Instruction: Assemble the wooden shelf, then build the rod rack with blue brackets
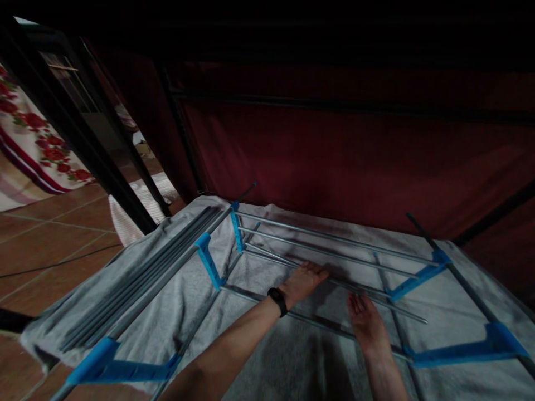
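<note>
A rack frame of grey metal tubes with blue plastic brackets (208, 260) lies on the grey cloth. My left hand (307, 278), with a black band at the wrist, closes over a thin metal rod (412, 315) near its middle. This rod slants across the inside of the frame, its right end loose beyond the blue bracket (413, 283). My right hand (368, 320) is turned palm up with its fingers apart, just below the same rod; whether the fingertips touch it is hard to tell. Other crossbars (334, 239) run between the left and right brackets.
Several loose grey tubes (142, 278) lie side by side along the left of the grey cloth (167, 312). Dark red fabric (334, 161) hangs behind. Black posts (71, 122) stand at left, near a floral cloth (45, 139) and tiled floor (62, 245).
</note>
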Motion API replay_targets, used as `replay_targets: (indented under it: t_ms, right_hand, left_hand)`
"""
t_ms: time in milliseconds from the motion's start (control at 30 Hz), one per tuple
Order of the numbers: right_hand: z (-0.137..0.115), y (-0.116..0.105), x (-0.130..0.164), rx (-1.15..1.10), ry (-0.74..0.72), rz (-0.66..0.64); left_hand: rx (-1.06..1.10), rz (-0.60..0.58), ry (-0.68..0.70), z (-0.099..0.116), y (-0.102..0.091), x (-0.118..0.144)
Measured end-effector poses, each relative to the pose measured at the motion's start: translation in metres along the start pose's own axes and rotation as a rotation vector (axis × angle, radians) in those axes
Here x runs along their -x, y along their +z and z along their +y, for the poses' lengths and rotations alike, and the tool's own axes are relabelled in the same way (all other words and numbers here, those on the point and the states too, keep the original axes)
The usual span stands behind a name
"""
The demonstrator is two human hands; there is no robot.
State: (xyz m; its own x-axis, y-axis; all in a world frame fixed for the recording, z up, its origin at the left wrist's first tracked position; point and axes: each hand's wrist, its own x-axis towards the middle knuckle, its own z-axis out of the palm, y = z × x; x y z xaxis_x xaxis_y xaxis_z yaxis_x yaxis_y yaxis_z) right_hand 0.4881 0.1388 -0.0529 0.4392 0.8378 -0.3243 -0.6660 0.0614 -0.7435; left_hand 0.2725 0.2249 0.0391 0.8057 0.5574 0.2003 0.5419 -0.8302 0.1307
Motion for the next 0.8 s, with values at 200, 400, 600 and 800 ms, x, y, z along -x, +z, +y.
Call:
replay_targets:
  t_ms: [200,400,600,800]
  right_hand:
    - [0.006,0.016,-0.008,-0.008,-0.054,-0.007]
    - [0.017,0.023,-0.015,0.046,-0.114,-0.055]
    - [0.018,0.023,-0.014,0.046,-0.126,-0.101]
    - [0.016,0.025,-0.015,0.053,-0.14,-0.084]
  left_hand:
    - [-0.031,-0.02,0.009,-0.018,-0.002,-0.004]
    - [-0.045,-0.052,-0.032,-0.03,-0.003,0.0]
    - [-0.056,-0.048,-0.041,-0.031,-0.003,0.002]
    - [-0.068,-0.053,-0.036,-0.026,-0.009,0.0]
